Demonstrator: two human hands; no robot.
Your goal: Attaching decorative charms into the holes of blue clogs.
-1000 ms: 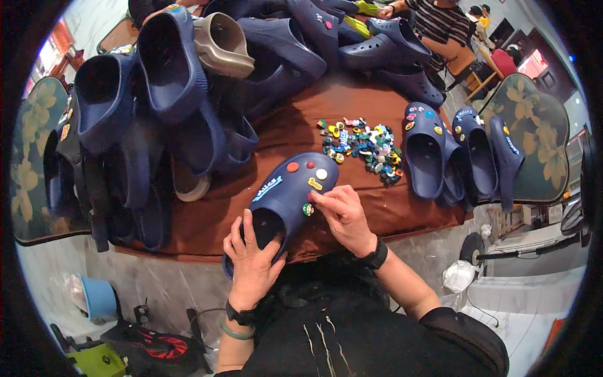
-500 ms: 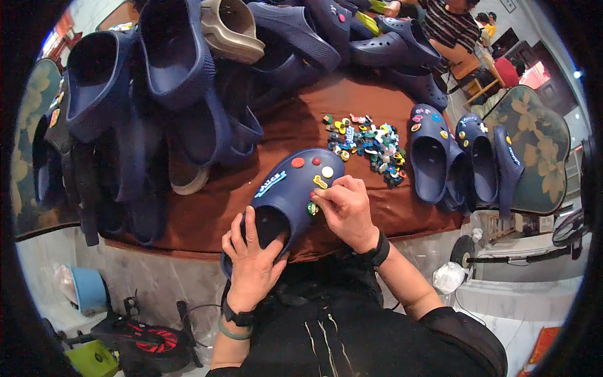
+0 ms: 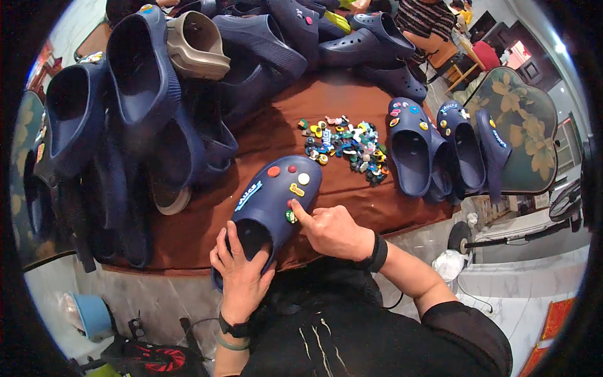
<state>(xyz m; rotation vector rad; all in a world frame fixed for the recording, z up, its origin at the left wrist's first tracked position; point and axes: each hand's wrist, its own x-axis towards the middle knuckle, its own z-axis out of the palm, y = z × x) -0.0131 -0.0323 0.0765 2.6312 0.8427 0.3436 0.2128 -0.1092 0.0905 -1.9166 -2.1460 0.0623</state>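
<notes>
A dark blue clog (image 3: 274,200) lies toe-away on the brown cloth in front of me. My left hand (image 3: 242,276) grips it around the heel opening, fingers on one side and thumb on the other. My right hand (image 3: 339,231) has its index finger stretched onto a small red charm (image 3: 290,203) on the clog's right side, the other fingers curled in. Just below that fingertip sits a green and white charm (image 3: 291,217). Across the upper are a light-blue lettered charm (image 3: 248,195), a yellow charm (image 3: 296,190), a white round one (image 3: 304,178) and red round ones.
Loose charms (image 3: 355,151) are heaped beyond the clog on the brown cloth (image 3: 270,129). Decorated blue clogs (image 3: 411,151) stand at the right. Stacked clogs (image 3: 138,75) crowd the left and far side, one of them beige (image 3: 196,50). Another person (image 3: 427,25) sits at the far right.
My right thumb and finger pinched at the red charm before; now only the index finger presses it. The whole view has shifted, so the clog and table appear further left.
</notes>
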